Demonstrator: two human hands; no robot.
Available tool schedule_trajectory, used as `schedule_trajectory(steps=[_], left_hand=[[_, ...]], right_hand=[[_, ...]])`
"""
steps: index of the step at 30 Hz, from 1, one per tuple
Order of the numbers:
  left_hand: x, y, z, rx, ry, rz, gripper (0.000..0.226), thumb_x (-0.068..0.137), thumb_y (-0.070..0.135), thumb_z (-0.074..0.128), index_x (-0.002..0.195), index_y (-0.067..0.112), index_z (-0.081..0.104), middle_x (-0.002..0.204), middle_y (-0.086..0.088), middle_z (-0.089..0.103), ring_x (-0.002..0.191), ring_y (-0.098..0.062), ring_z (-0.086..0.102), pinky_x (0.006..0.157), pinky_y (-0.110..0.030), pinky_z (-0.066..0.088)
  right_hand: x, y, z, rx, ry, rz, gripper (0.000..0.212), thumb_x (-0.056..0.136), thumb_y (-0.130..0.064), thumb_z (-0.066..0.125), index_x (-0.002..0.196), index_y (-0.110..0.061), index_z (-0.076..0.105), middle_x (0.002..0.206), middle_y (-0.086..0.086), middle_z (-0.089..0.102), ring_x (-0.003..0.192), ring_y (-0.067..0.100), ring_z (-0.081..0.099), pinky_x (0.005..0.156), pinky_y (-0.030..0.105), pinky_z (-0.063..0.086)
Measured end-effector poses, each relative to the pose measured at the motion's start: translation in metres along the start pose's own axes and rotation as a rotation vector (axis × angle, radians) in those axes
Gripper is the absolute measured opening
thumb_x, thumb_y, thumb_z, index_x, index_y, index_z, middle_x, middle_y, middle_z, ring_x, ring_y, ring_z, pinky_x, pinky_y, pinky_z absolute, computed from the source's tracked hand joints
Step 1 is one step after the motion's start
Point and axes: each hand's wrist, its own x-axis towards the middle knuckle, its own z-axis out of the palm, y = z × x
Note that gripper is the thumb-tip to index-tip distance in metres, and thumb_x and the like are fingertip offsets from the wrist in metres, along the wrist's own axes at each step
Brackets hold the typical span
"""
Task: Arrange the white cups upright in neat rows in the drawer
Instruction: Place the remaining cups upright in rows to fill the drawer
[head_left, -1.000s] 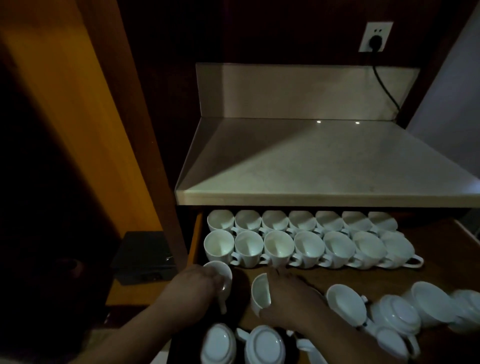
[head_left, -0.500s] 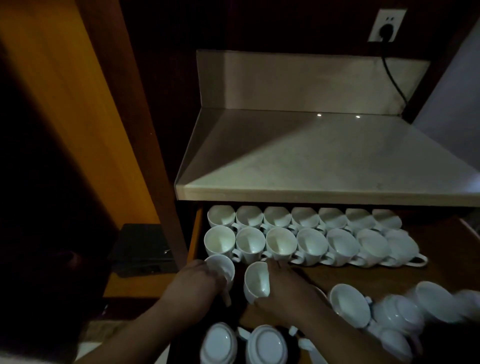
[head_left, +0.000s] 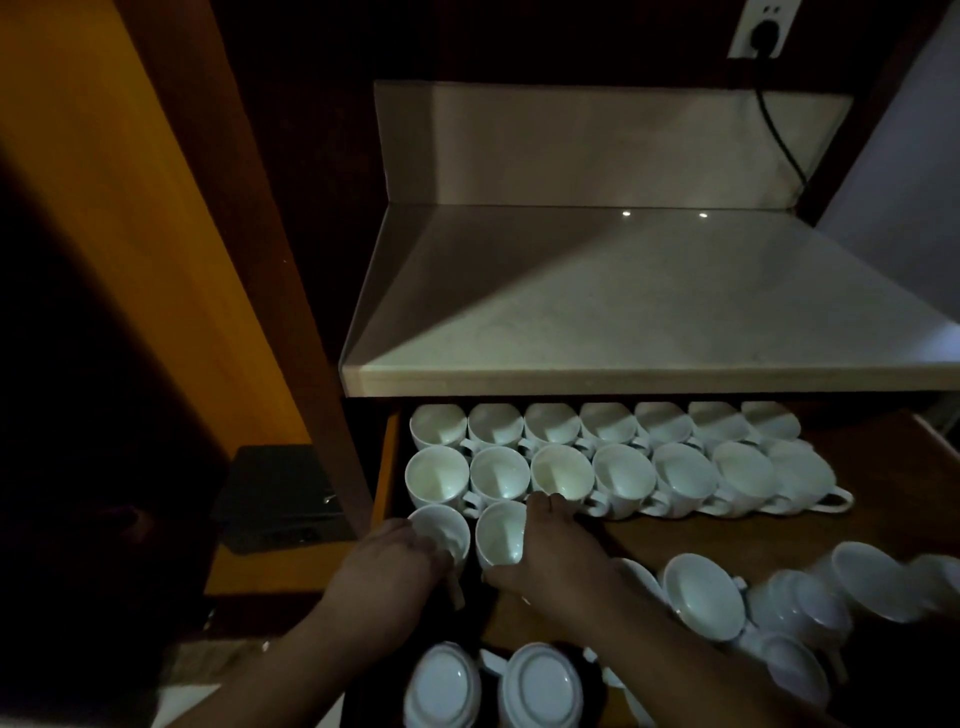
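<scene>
Both cups moved up toward the rows; my left hand (head_left: 384, 566) holds one cup (head_left: 440, 527), my right hand (head_left: 550, 551) another cup (head_left: 500, 532). Smooth, breakable; I hold the sides.

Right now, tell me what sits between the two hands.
Head view: two upright white cups, one under the left hand, one gripped by the right hand, and a dark gap.

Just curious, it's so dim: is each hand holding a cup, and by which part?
Yes. The left hand grips one white cup by its near side; the right hand holds the neighbouring cup by its right wall.
</scene>
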Motion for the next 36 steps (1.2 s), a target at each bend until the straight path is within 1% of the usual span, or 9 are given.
schedule_trajectory(steps=[2,4,9,12,17,19,25,31,36], left_hand=[[0.0,-0.001,0.0,0.007,0.006,0.041,0.029,0.073,0.042,0.043,0.073,0.032,0.07,0.065,0.012,0.065,0.068,-0.009,0.063,0.068,-0.025,0.053],[0.0,-0.001,-0.001,0.031,-0.01,0.059,0.031,0.069,0.042,0.04,0.067,0.031,0.069,0.06,0.012,0.063,0.062,-0.009,0.062,0.065,-0.024,0.053],[0.0,-0.004,0.002,0.076,-0.014,0.057,0.012,0.065,0.037,0.062,0.071,0.029,0.069,0.062,0.01,0.063,0.065,-0.013,0.062,0.065,-0.027,0.053],[-0.001,-0.004,0.005,0.045,-0.044,0.026,0.014,0.073,0.035,0.06,0.08,0.028,0.07,0.073,0.008,0.067,0.075,-0.018,0.062,0.071,-0.032,0.053],[-0.001,-0.002,0.002,0.061,-0.015,0.067,0.015,0.065,0.042,0.06,0.066,0.029,0.068,0.061,0.011,0.062,0.064,-0.011,0.062,0.061,-0.025,0.052],[-0.001,-0.003,0.004,0.077,-0.018,0.075,0.011,0.061,0.036,0.067,0.068,0.028,0.069,0.064,0.011,0.064,0.067,-0.01,0.063,0.063,-0.024,0.054],[-0.001,-0.002,0.007,0.029,-0.056,0.014,0.025,0.076,0.035,0.051,0.083,0.027,0.073,0.08,0.008,0.069,0.086,-0.017,0.065,0.073,-0.032,0.058],[-0.002,0.002,0.005,0.042,-0.026,0.055,0.013,0.062,0.034,0.075,0.072,0.029,0.069,0.066,0.011,0.063,0.07,-0.012,0.064,0.063,-0.026,0.055],[0.001,0.009,-0.009,0.005,0.004,-0.003,0.028,0.071,0.041,0.072,0.098,0.037,0.071,0.094,0.014,0.068,0.088,-0.008,0.064,0.072,-0.023,0.052]], right_hand=[[0.002,-0.002,0.0,0.008,-0.014,0.013,0.095,0.071,-0.061,0.082,0.14,-0.013,0.036,0.138,0.008,0.049,0.12,0.024,0.058,0.089,0.033,0.05],[0.002,-0.003,0.0,0.013,-0.016,0.022,0.096,0.072,-0.06,0.082,0.141,-0.012,0.035,0.14,0.008,0.046,0.121,0.025,0.057,0.089,0.033,0.049],[-0.002,-0.003,-0.001,0.054,-0.015,0.035,0.095,0.072,-0.057,0.084,0.141,-0.013,0.036,0.139,0.009,0.045,0.119,0.026,0.058,0.086,0.031,0.047],[-0.004,-0.005,-0.002,0.046,0.006,0.037,0.095,0.07,-0.06,0.083,0.139,-0.014,0.036,0.138,0.009,0.047,0.117,0.025,0.06,0.088,0.033,0.05],[-0.009,-0.003,-0.003,0.069,0.026,0.046,0.091,0.071,-0.061,0.082,0.136,-0.015,0.038,0.135,0.007,0.05,0.115,0.025,0.061,0.087,0.034,0.051],[-0.011,-0.002,-0.002,0.069,0.037,0.044,0.089,0.07,-0.062,0.081,0.134,-0.015,0.039,0.133,0.006,0.051,0.114,0.024,0.061,0.085,0.034,0.053],[-0.009,-0.002,-0.003,0.112,0.053,0.064,0.089,0.067,-0.062,0.083,0.131,-0.015,0.041,0.131,0.005,0.05,0.113,0.023,0.06,0.082,0.031,0.051],[-0.005,-0.001,0.002,0.107,0.038,0.06,0.096,0.067,-0.065,0.083,0.136,-0.015,0.037,0.137,0.008,0.046,0.116,0.024,0.06,0.087,0.033,0.052],[-0.007,0.013,-0.019,0.129,0.05,0.0,0.085,0.071,-0.073,0.073,0.132,-0.021,0.046,0.125,-0.001,0.05,0.113,0.02,0.057,0.084,0.033,0.048]])
